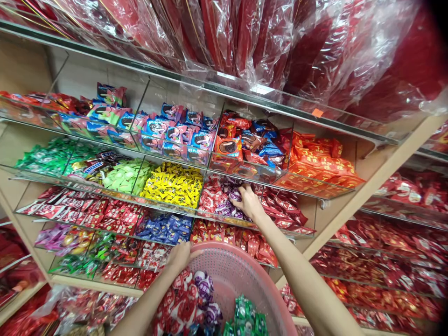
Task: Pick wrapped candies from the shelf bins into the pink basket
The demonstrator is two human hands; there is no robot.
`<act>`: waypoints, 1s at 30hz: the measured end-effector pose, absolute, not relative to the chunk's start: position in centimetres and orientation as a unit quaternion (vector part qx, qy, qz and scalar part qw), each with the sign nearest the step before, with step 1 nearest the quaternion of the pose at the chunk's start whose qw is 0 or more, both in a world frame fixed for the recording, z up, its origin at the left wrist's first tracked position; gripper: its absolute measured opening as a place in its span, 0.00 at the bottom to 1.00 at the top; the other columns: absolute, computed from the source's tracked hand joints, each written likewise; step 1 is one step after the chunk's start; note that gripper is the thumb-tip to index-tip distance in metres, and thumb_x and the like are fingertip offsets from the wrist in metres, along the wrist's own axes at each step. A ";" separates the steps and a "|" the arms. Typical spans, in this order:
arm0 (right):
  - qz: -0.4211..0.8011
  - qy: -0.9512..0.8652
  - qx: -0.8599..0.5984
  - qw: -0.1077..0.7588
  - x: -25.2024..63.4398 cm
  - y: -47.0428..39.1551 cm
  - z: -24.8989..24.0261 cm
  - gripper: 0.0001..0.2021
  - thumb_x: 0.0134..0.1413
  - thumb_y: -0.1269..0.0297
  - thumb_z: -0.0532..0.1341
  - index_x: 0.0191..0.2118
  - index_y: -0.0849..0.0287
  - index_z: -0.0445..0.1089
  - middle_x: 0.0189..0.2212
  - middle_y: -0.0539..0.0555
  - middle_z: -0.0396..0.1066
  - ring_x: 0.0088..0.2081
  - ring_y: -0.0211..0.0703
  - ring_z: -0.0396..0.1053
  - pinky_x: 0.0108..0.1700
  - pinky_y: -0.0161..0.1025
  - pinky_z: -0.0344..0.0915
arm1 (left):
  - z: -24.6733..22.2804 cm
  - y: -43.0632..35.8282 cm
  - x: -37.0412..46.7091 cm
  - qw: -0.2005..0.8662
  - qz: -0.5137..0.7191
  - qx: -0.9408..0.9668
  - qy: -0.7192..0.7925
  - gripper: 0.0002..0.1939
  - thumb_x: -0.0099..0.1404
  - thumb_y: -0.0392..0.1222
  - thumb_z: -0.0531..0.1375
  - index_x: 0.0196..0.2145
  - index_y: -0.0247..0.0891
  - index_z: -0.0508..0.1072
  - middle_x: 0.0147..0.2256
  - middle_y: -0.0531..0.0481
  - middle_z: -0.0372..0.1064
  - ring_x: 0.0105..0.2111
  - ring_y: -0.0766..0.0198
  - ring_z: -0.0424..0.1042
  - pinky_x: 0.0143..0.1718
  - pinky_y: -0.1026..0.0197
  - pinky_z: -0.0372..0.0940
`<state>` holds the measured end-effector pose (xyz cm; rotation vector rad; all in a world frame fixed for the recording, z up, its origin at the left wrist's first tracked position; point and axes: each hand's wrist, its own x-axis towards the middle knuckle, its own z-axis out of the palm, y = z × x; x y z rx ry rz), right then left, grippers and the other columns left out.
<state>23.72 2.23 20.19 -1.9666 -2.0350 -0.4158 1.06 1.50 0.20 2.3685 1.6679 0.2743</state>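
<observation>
A pink perforated plastic basket is in the lower middle, tilted toward me. My left hand is closed over its far rim. Inside lie red-wrapped candies, purple-and-white wrapped candies and green-wrapped candies. My right hand reaches into a shelf compartment, its fingers curled on the purple-wrapped candies there. How many pieces lie under the fingers is hidden. Red-and-white candies fill the same compartment to the left of this hand.
Clear dividers and a front lip bound the compartments. Yellow candies, blue candies and orange packets sit nearby. Above hang red items in plastic wrap. A wooden side panel slants at the right.
</observation>
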 end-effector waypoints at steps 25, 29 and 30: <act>0.214 -0.758 -0.530 0.316 16.7 -8.4 6.8 0.15 0.40 0.56 0.63 0.35 0.58 0.65 0.34 0.51 0.63 0.37 0.41 0.62 0.40 0.37 0.60 | 1.1 1.3 1.3 0.113 0.054 0.816 0.565 0.23 0.59 0.56 0.45 0.35 0.35 0.68 0.34 0.41 0.67 0.36 0.53 0.68 0.34 0.58 0.61; 0.234 -0.705 -0.602 0.292 17.2 -7.0 1.2 0.16 0.38 0.52 0.62 0.30 0.60 0.66 0.30 0.50 0.63 0.32 0.40 0.62 0.35 0.37 0.59 | 0.8 1.3 1.3 0.112 0.075 0.811 0.569 0.32 0.56 0.66 0.42 0.33 0.35 0.68 0.32 0.41 0.67 0.36 0.52 0.67 0.34 0.56 0.61; 0.235 -0.695 -0.615 0.288 17.3 -6.8 0.3 0.17 0.37 0.51 0.62 0.30 0.60 0.66 0.29 0.50 0.63 0.32 0.41 0.62 0.35 0.37 0.58 | 0.8 1.3 1.3 0.112 0.075 0.810 0.571 0.32 0.56 0.66 0.42 0.33 0.35 0.69 0.32 0.40 0.67 0.36 0.52 0.67 0.35 0.57 0.60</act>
